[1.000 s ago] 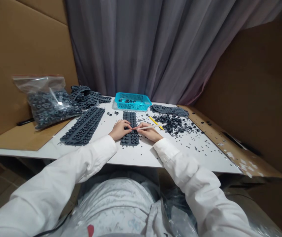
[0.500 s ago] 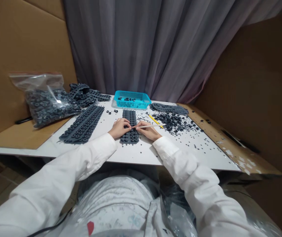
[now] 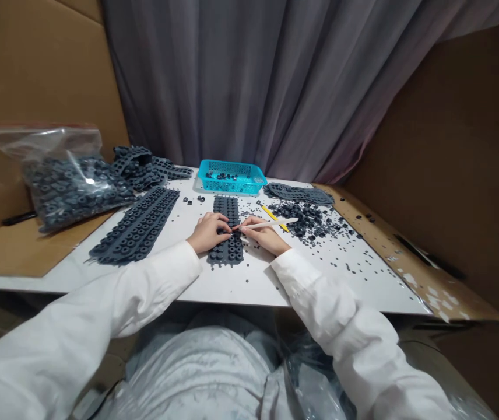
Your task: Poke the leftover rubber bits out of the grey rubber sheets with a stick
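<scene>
A dark grey rubber strip studded with small rings lies lengthwise on the white table in front of me. My left hand rests on its left side, fingers curled and pressed onto the strip. My right hand is closed on a thin white stick, whose tip points at the strip near my left fingertips. Both sleeves are white.
A teal basket sits behind the strip. Loose black rings and scraps spread to the right, beside a yellow stick. More ring strips lie left, near a clear bag of rings. Cardboard walls and a grey curtain surround the table.
My hands stay on the strip with the stick's tip shifting slightly along it. The view has swung a little to the right, so the bag sits further left.
</scene>
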Demonstrator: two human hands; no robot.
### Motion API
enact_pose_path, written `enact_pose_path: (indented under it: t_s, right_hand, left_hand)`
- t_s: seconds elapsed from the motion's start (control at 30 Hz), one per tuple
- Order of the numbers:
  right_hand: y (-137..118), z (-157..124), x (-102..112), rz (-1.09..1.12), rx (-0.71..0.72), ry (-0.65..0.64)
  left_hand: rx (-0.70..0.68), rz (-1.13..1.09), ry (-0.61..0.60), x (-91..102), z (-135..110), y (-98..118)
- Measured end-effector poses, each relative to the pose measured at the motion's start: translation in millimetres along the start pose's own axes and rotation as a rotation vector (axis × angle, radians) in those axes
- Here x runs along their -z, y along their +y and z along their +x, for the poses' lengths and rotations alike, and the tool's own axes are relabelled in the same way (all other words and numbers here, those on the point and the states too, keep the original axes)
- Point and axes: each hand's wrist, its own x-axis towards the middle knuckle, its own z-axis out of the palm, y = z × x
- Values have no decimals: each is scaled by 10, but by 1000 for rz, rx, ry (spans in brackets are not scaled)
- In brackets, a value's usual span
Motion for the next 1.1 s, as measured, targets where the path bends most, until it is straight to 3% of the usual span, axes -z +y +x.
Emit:
enact_pose_path:
  t_s: [0.3,0.63,1.1]
  right_hand:
    - [-9,-12,-23,218,-84,-32]
    - [-81,-43,-11,166,-212,-43]
    - [-108,-26,24,75,-208,-51]
  left_hand:
    - [41,-129,-22,-19,4,-45]
    - [160,-231,-108,53,-52,43]
    - [185,-141,-170,62,-55,77]
